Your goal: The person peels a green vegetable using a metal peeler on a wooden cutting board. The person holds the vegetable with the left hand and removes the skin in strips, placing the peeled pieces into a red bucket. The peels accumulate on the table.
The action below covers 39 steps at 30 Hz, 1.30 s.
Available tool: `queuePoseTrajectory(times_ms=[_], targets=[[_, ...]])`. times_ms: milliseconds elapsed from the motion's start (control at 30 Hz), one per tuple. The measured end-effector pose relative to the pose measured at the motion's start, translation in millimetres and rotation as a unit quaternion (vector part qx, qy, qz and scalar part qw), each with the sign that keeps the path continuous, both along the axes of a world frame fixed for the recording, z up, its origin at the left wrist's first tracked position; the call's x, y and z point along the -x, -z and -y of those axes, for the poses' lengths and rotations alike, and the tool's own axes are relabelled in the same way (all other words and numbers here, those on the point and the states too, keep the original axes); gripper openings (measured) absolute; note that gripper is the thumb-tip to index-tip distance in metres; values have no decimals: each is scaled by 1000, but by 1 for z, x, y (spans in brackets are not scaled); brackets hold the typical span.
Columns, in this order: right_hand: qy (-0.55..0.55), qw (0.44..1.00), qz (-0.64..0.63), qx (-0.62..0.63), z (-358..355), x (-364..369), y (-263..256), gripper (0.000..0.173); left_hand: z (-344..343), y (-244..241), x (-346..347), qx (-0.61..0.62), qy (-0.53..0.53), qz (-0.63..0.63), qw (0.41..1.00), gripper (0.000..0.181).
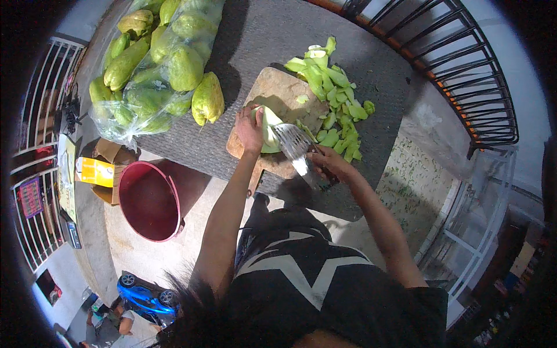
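My left hand (249,130) holds a peeled, pale green chayote (272,119) against the wooden cutting board (274,87). In my right hand (330,163) is the dark handle of a wide-bladed knife (292,141). Its shiny metal blade lies against the right side of the chayote; whether it has cut in, I cannot tell. Green peelings (337,93) are heaped along the board's right edge and on the grey textured tabletop (256,39). To the left of the board rests a whole unpeeled chayote (208,99), beside a clear plastic bag (152,82) full of chayotes.
A dark red bucket (149,202) stands on the floor left of the table, next to a cardboard box (114,150). Black metal railings (470,65) curve along the far right. Behind me at lower left are a blue toy car (145,300) and another person (135,326).
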State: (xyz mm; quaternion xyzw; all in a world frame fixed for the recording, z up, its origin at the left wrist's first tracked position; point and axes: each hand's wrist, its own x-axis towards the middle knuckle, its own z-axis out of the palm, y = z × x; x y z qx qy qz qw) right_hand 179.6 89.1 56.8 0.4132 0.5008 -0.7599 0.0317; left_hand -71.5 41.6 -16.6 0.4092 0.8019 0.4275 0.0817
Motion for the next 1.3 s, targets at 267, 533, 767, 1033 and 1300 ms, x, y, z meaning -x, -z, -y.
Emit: queuePoseTrajectory(times_ms=[267, 533, 767, 1033, 1300], targets=[[-26, 999, -16, 27, -14, -10, 26, 28, 2, 5, 0, 9, 2, 20, 1000, 34], [-67, 997, -30, 31, -34, -9, 32, 27, 3, 4, -1, 3, -17, 35, 999, 32], [-80, 994, -52, 57, -38, -15, 43, 29, 2, 0, -4, -4, -15, 44, 999, 29], [-76, 994, 55, -51, -15, 9, -30, 28, 4, 8, -3, 0, -35, 30, 999, 30], [-66, 997, 36, -36, -16, 7, -14, 27, 5, 4, -4, -6, -26, 27, 999, 36]])
